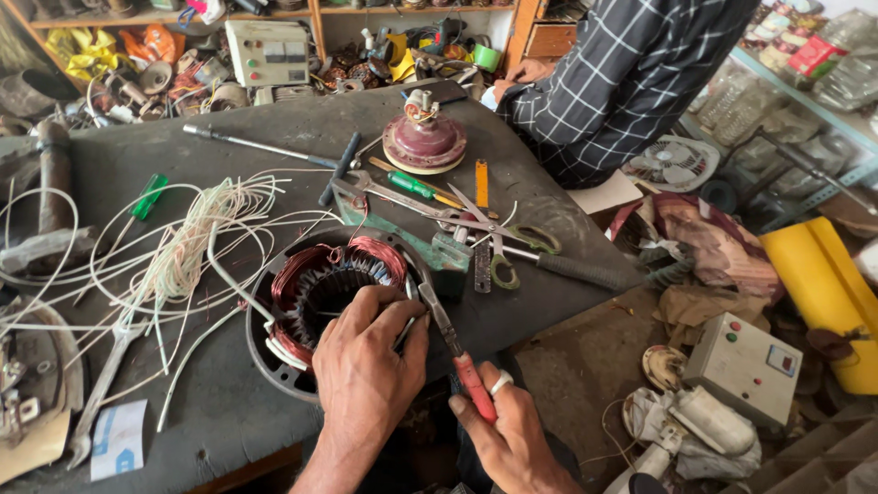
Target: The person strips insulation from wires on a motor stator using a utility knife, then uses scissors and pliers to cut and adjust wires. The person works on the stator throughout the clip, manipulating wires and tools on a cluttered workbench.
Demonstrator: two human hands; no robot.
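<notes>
Copper windings (322,267) gleam inside the round motor stator (315,306) that sits at the near edge of the worktop (219,402), right under my hands. My left hand (366,366) rests on the stator's rim, fingers curled and pinching at something by the winding that I cannot make out. My right hand (508,434) is clenched around the red handle of a pair of pliers (448,338), whose nose points in at the same spot beside the coil. I judge this to be work on a lead or wire end at the winding; the next move calls for a steady, small grip so the thin copper is not nicked. Just beyond lie scissors (498,247), a green-handled screwdriver (412,186) and a maroon motor cap (423,142); a loose tangle of white wire (187,247) sprawls to the left. The worktop is dark and worn. A person in a checked shirt (622,73) stands at its far side, before shelves (274,55) crammed with parts, and boxes and rags litter the floor (585,357).
</notes>
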